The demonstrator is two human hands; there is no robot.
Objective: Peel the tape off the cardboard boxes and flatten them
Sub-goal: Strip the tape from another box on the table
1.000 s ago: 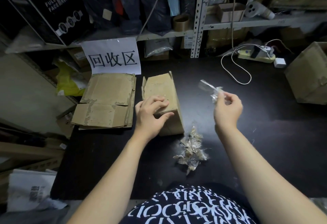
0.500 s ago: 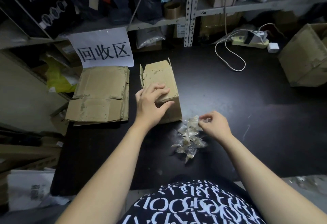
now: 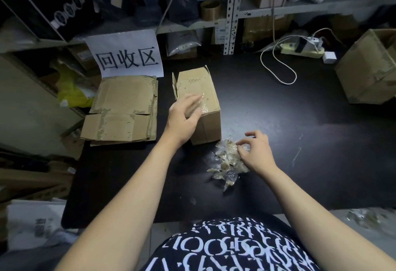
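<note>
A small cardboard box [image 3: 198,87] lies on the black table [image 3: 289,125], its far flaps open and a strip of clear tape [image 3: 203,102] still on its top. My left hand [image 3: 182,118] reaches over the near end of the box, with blurred, fairly straight fingers at that tape. My right hand [image 3: 258,153] rests over a pile of crumpled peeled tape [image 3: 227,164] just right of the box. Its fingers are loosely spread and the tips touch the pile. A stack of flattened boxes [image 3: 124,108] lies to the left.
A white paper sign [image 3: 126,54] hangs behind the flat stack. A large cardboard box [image 3: 368,71] stands at the far right. A power strip [image 3: 302,49] and a looped white cable [image 3: 278,71] lie at the back, below metal shelving [image 3: 231,13].
My right hand carried a peeled piece of tape down from mid-air onto the pile. My left hand lifted its grip off the box's near end and now moves across the top.
</note>
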